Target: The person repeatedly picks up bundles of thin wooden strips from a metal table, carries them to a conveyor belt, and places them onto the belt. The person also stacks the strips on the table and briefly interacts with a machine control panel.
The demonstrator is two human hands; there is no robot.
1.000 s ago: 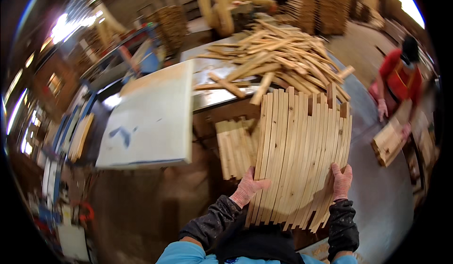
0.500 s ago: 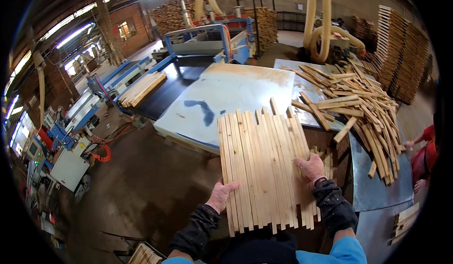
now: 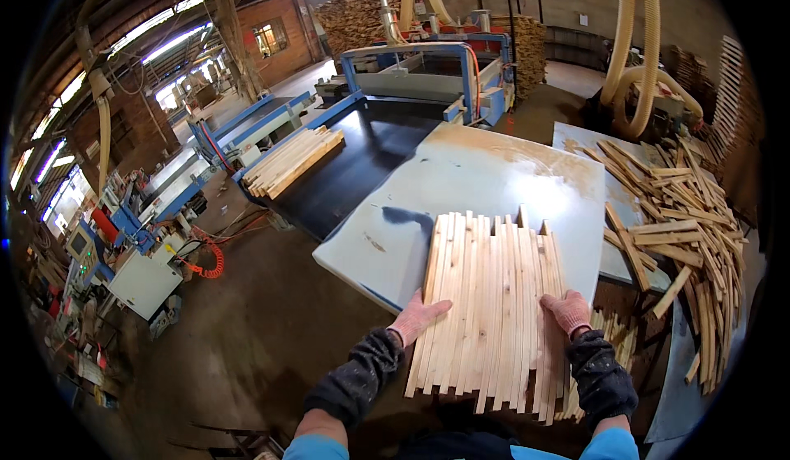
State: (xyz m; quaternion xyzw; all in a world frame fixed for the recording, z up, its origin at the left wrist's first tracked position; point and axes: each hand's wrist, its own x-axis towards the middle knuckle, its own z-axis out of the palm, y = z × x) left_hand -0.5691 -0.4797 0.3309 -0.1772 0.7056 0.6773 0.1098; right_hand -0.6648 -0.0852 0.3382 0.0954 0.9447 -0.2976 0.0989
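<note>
A wide row of pale wooden strips (image 3: 485, 312), laid side by side with uneven ends, is squeezed between my two gloved hands. My left hand (image 3: 418, 318) grips its left edge with the thumb on top; my right hand (image 3: 568, 312) clasps the right edge. The far ends overlap the near part of a large white-topped table (image 3: 494, 168) in the picture; whether they touch it I cannot tell. Below and right of the row, more strips (image 3: 617, 336) show past my right forearm.
Beyond the table, a black conveyor belt (image 3: 387, 135) leads to a blue-framed machine (image 3: 420, 73), with another batch of strips (image 3: 292, 162) on the belt. A jumbled pile of strips (image 3: 683, 213) covers the metal table at right. A control cabinet (image 3: 140, 283) stands at left.
Both hands have carried the row of strips forward toward the white-topped table, so its far ends now overlap the tabletop in view. My view has swung right-to-left-shifted scenery rightward; the red-clad person is out of sight.
</note>
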